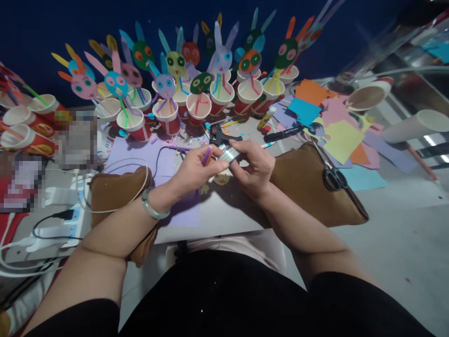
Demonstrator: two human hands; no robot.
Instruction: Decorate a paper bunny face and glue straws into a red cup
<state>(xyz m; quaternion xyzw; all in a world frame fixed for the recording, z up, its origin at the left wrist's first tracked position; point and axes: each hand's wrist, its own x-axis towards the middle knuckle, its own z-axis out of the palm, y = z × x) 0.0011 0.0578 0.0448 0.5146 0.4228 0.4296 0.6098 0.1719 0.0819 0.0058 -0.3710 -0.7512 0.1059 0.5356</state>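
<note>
My left hand [198, 169] is closed, with a purple straw [207, 155] pinched in it. Its fingertips also touch a shiny, clear roll that looks like tape [230, 155]. My right hand [255, 169] grips this roll from the other side. Just beyond my fingers lies a black glue gun [219, 135]. Below them, a small yellow paper face [221, 179] is partly in shadow on the table. Purple paper sheets [182, 213] lie under and beside my left hand.
Red-and-white paper cups [166, 119] holding straw-and-paper rabbit figures line the back. Brown pouches flank my arms, with scissors [335, 179] on the right pouch [308, 187]. Coloured paper scraps [342, 140] cover the right side. A power strip [75, 210] and cables lie left.
</note>
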